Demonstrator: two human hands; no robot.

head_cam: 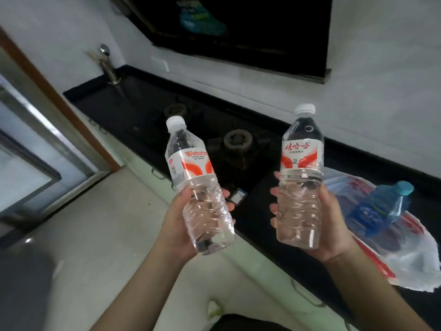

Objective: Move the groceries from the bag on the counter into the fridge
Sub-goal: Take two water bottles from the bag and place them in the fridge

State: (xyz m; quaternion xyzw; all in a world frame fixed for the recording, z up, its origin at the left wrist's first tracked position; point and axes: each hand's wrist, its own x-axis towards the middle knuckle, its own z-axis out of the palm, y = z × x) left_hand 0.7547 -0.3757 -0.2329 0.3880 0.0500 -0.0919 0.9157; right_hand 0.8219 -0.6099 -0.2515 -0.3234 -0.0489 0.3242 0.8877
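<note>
Nearest, left hand (177, 218): wrapping its fingers round the lower body of the left water bottle (196, 185), which is tilting toward eleven o'clock.
Right hand (331, 225): gripping the right water bottle (301, 177) low down, cap pointing to twelve o'clock.
Bag (405, 256): lying crumpled on the black counter (260, 204) at three o'clock of the right hand.
Blue bottle (381, 206): resting on its side in the bag.
Gas burner (238, 139): sitting farther back between the two raised bottles.
Tap (108, 65): standing far off at eleven o'clock.
</note>
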